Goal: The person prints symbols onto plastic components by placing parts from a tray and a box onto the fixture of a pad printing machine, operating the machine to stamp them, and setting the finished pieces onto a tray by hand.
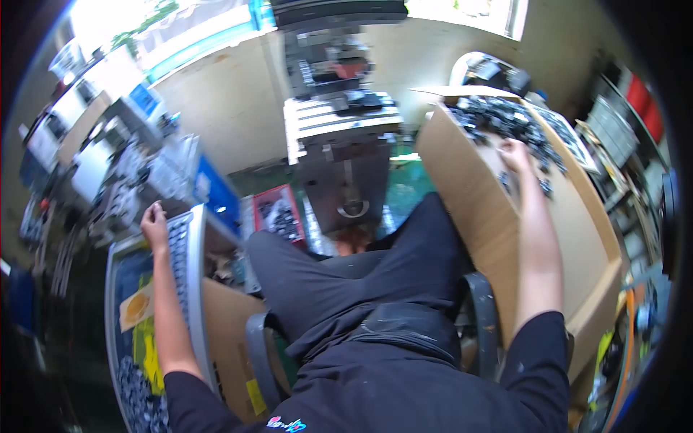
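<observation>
My left hand (154, 224) is raised over the far end of a grey-rimmed tray (196, 238). Its fingers are curled together, and whatever may be between them is too small to make out. Rows of small dark parts (177, 263) line the tray's right side, and a loose heap of grey parts (141, 397) lies at its near end. On the other side, my right hand (515, 154) is inside a large cardboard box (473, 184), closed beside a pile of small black parts (505, 119). What it grips, if anything, is hidden.
A machine with a slotted metal table (343, 126) stands straight ahead. A red bin (278, 213) of small parts sits on the floor to its left. Cluttered equipment (119, 159) fills the left side. The chair's armrests (482, 325) flank my body.
</observation>
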The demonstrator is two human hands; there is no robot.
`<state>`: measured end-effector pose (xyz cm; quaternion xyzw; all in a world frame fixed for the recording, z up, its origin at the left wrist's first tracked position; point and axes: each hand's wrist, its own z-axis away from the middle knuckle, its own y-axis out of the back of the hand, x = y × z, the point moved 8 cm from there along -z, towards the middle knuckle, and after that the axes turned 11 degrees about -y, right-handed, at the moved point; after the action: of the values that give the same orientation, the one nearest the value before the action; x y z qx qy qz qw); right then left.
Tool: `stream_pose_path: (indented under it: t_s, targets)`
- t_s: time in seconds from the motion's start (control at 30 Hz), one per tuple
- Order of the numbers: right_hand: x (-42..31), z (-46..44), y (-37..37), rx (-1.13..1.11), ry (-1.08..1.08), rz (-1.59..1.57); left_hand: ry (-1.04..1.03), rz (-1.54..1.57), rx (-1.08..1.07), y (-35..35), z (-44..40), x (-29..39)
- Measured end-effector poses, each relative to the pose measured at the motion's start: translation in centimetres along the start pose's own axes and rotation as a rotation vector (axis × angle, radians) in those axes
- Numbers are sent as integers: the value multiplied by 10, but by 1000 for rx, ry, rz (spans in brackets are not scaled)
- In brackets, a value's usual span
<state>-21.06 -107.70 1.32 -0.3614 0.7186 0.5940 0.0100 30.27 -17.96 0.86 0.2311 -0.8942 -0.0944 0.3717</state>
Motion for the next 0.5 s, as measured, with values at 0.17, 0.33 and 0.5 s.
stream_pose_path:
  t_s: [0.17,0.33,0.5]
  targets:
    - [-17,9,-3,-138,6,-250,-102,322,-210,-86,13,172]
    - [-47,20,4,-163,16,-260,-203,486,-377,-152,25,318]
    - [-76,32,11,-112,80,-234,-327,566,-460,-226,35,387]
